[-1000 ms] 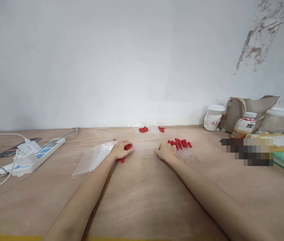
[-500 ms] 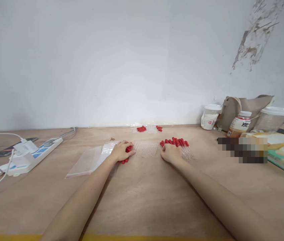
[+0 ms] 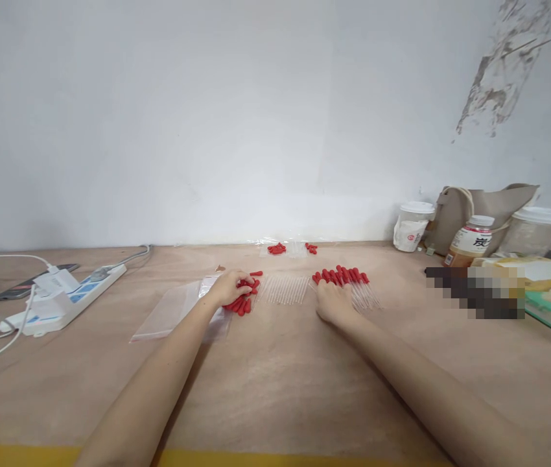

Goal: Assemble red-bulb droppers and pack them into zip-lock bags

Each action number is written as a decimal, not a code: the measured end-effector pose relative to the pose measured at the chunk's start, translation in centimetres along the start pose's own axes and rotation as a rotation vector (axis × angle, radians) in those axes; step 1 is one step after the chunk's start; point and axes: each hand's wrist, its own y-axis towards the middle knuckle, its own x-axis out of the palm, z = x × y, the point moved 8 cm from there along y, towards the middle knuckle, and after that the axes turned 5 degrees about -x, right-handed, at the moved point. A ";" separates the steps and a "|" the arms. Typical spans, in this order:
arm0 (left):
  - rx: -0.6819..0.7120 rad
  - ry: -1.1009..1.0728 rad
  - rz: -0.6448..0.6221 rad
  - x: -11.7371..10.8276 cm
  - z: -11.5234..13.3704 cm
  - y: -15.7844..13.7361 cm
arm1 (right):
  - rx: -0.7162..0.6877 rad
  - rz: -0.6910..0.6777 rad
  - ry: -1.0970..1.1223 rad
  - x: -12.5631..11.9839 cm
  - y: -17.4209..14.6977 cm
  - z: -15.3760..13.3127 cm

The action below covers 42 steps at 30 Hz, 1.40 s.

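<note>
My left hand [image 3: 231,289] reaches into a pile of red rubber bulbs [image 3: 241,307], fingers bent and closed around a bulb at its upper edge. Right of the pile, a row of thin clear glass tubes [image 3: 284,289] lies side by side on the table. My right hand [image 3: 334,302] is closed at the right end of that row, knuckles up; whatever its fingertips hold is hidden. Just beyond and beside it lie several droppers [image 3: 353,276], clear tubes fitted with red bulbs. Clear plastic bags [image 3: 166,314] lie partly under my left forearm.
Near the wall lies a clear packet [image 3: 296,249] with red bulbs at both ends. A white power strip [image 3: 78,301] with chargers and a phone [image 3: 32,284] occupy the left. Cups, a drink bottle [image 3: 470,241] and a grey bag [image 3: 494,201] stand back right.
My left hand has drawn back slightly left, and more of the red bulb pile shows. My right hand has stayed almost in place. The whole view has shifted a little.
</note>
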 end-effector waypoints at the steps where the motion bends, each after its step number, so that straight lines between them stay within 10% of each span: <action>1: 0.000 -0.004 0.001 0.0 0.0 -0.1 | -0.002 0.009 -0.005 0.0 -0.1 -0.1; 17: -0.356 -0.245 0.019 2.3 -2.3 6.8 | -0.022 0.029 -0.031 -0.1 0.0 -0.3; 23: -0.470 -0.457 -0.065 4.0 -3.1 3.2 | -0.060 0.156 -0.010 -0.8 0.0 -0.5; 31: -0.289 -0.733 0.171 -0.1 0.9 -1.4 | -0.200 0.197 0.024 -1.3 -1.0 -1.8; 42: -0.121 -0.648 -0.038 4.8 7.4 -7.8 | -0.477 0.368 0.302 -1.3 -6.0 -1.3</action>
